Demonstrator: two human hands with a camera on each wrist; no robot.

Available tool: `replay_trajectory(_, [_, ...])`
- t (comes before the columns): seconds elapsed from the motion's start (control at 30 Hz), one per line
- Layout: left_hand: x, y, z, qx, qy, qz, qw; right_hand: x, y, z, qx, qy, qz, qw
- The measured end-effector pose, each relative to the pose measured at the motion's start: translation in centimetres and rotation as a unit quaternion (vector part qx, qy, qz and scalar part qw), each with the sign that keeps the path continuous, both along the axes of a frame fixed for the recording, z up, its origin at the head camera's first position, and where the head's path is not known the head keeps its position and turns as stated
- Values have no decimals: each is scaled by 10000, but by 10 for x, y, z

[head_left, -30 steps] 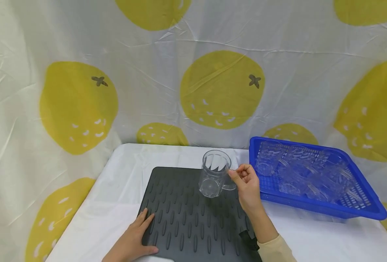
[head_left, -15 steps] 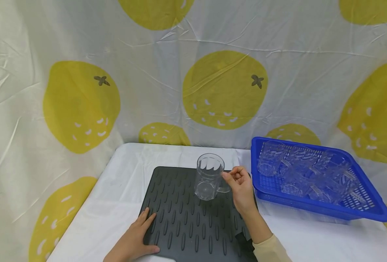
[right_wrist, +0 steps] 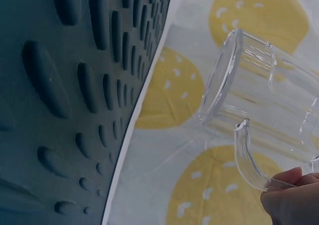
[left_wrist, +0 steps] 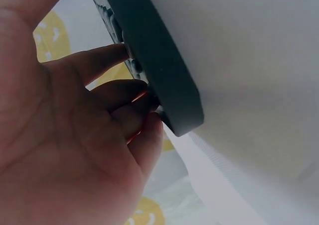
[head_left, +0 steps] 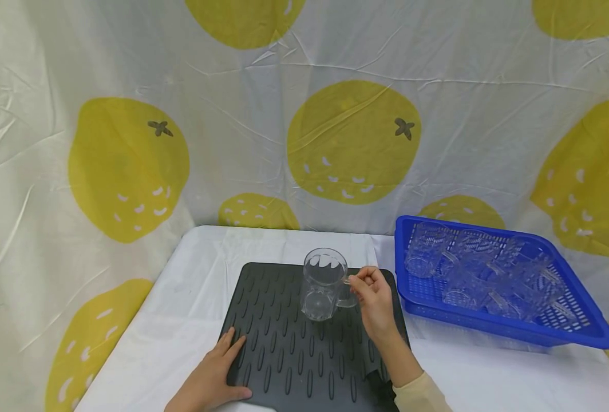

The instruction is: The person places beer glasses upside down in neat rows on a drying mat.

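Observation:
My right hand (head_left: 376, 300) pinches the handle of a clear glass mug (head_left: 322, 289) between thumb and fingers. The mug stands upright in the head view, rim up, over the far part of a dark ribbed mat (head_left: 294, 357). In the right wrist view, a gap shows between the mug's base (right_wrist: 219, 78) and the mat (right_wrist: 65, 135). With fingers spread, my left hand (head_left: 209, 372) rests on the mat's near left edge. Seen from the left wrist, its fingertips (left_wrist: 112, 58) touch the ribbed top beside the thick rim.
A blue plastic basket (head_left: 485, 327) with several clear glass mugs (head_left: 469, 269) in it stands to the right of the mat. White cloth (head_left: 155, 332) covers the table. Behind hangs a pale curtain (head_left: 242, 126) with large yellow lemons.
My right hand has carried the mug leftward and lower over the mat, nearer to me. My left hand keeps its place on the mat's edge.

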State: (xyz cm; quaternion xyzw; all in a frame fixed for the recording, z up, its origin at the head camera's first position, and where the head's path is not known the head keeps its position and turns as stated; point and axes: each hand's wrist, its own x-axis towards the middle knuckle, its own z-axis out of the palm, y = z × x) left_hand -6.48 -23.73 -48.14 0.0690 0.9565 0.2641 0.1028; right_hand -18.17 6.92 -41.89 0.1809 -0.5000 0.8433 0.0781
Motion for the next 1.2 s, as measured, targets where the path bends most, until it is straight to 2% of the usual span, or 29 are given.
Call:
replay_trajectory(0.2, [-1, 6, 6, -186, 66, -38, 9998, 3, 0, -1, -197, -48, 240, 9995])
replay_trajectory(0.27, [-3, 10, 11, -98, 162, -83, 9998, 4, 0, -1, -210, -21, 280, 9994])
replay_trajectory(0.33, [-7, 17, 18, 326, 216, -121, 9992, 5, 0, -1, -169, 36, 297, 9994])
replay_trajectory(0.4, [-15, 26, 26, 982, 192, -122, 9949, 5, -1, 0, -142, 89, 301, 9994])
replay_trajectory(0.47, [-24, 36, 34, 1926, -32, -67, 9812, 5, -1, 1, -118, 119, 282, 9995])
replay_trajectory(0.53, [-36, 46, 40, 2757, -366, 84, 9605, 5, -2, 2, -116, 114, 268, 9995])
replay_trajectory(0.57, [-41, 51, 42, 3125, -559, 179, 9481, 6, -2, 3, -121, 114, 271, 9995])
replay_trajectory(0.6, [-47, 56, 44, 3528, -793, 265, 9319, 6, -3, 3, -122, 113, 278, 9995])
replay_trajectory(0.7, [-61, 69, 44, 4551, -1466, 536, 8767, 7, -4, 4, -83, 116, 306, 9994])
replay_trajectory(0.8, [-73, 81, 41, 5442, -2054, 627, 8110, 9, -5, 5, -43, 139, 320, 9994])
replay_trajectory(0.83, [-76, 84, 40, 5667, -2193, 633, 7917, 10, -5, 5, -39, 143, 315, 9994])
replay_trajectory(0.87, [-79, 88, 39, 5860, -2316, 623, 7740, 10, -5, 5, -59, 143, 325, 9994])
replay_trajectory(0.93, [-84, 94, 38, 6155, -2506, 581, 7449, 10, -6, 6, -102, 149, 315, 9993])
replay_trajectory(1.0, [-88, 99, 38, 6357, -2632, 561, 7235, 11, -7, 6, -128, 202, 287, 9993])
replay_trajectory(1.07, [-91, 104, 40, 6485, -2702, 541, 7096, 11, -8, 6, -148, 271, 264, 9992])
replay_trajectory(1.13, [-94, 108, 42, 6540, -2730, 539, 7034, 11, -8, 5, -96, 361, 224, 9991])
replay_trajectory(1.2, [-96, 111, 43, 6545, -2732, 608, 7023, 11, -9, 4, -14, 458, 195, 9988])
